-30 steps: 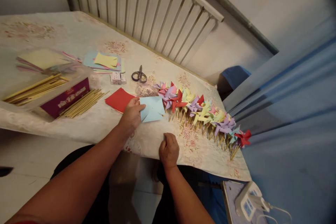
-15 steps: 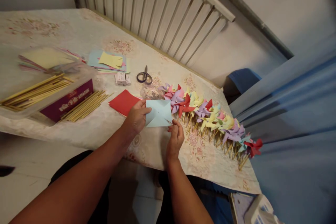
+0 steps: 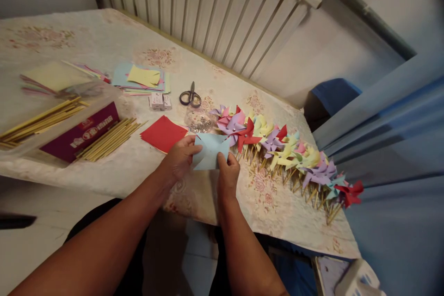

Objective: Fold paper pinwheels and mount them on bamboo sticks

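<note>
A light blue paper square [image 3: 210,155] with slits running in from its corners is held up over the front of the table. My left hand [image 3: 183,155] pinches its left edge between thumb and fingers. On the lower right part of the paper, my right hand [image 3: 228,173] grips with its thumb on top. Just behind my left hand lies a stack of red paper squares [image 3: 164,133]. A clear bag of small metal fasteners [image 3: 200,121] rests beyond the blue paper.
Finished paper pinwheels [image 3: 284,150] on sticks line the right side. Dark-handled scissors [image 3: 190,96], small white boxes [image 3: 160,101] and coloured paper sheets [image 3: 121,77] lie farther back. Thin sticks [image 3: 109,140] lie by a clear plastic box [image 3: 83,133] at left. A radiator [image 3: 194,9] stands behind.
My right hand has shifted its hold from the paper's right-hand corner to its lower right part, thumb on top. The view has moved slightly.
</note>
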`<action>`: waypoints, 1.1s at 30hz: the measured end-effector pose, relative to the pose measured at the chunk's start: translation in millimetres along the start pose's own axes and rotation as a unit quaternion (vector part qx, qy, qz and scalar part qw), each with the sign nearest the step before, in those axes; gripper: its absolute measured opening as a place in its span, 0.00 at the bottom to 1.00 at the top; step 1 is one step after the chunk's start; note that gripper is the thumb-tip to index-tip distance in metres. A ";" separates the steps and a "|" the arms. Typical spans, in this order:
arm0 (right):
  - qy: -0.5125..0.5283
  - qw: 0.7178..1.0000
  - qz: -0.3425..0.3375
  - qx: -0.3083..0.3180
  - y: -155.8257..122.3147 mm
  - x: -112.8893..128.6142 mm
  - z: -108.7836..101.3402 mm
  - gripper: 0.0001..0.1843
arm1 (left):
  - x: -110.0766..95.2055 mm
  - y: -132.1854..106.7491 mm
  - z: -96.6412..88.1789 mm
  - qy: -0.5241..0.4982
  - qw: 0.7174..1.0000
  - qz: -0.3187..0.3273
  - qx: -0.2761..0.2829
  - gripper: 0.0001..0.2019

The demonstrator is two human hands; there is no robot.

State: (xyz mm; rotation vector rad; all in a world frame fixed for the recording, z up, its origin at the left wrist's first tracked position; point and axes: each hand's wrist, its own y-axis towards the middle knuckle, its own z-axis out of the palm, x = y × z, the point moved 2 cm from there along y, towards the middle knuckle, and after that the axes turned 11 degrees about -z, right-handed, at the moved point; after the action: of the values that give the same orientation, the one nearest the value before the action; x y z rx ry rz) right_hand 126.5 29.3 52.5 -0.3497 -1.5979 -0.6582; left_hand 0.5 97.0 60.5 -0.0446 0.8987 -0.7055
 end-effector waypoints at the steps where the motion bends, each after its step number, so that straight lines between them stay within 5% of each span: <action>1: 0.000 1.000 0.001 -0.002 -0.1 1.0 -0.9 0.12 | 1.7 -0.5 0.7 0.004 1.000 -0.013 0.006 0.15; 15: -0.042 0.998 -0.043 0.025 1.1 3.7 -7.8 0.15 | 16.9 2.0 -1.8 0.018 0.996 -0.091 0.013 0.10; 19: -0.042 0.995 -0.071 -0.049 0.4 -2.0 -10.7 0.17 | 18.9 4.4 -5.5 0.021 0.998 -0.062 0.002 0.12; 24: -0.079 0.979 -0.123 -0.140 -7.7 -4.5 -15.0 0.15 | 11.7 3.5 -2.4 -0.045 0.996 -0.027 -0.078 0.15; 33: -0.204 0.915 -0.348 0.004 -21.1 5.2 -0.2 0.12 | 2.2 -0.2 7.2 -0.097 0.990 -0.033 -0.099 0.11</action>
State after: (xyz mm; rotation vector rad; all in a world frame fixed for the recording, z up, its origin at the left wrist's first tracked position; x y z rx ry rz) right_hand 113.6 11.7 53.1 0.1230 -2.1465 -1.1734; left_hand 6.6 93.8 63.5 -0.3160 0.7805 -0.6588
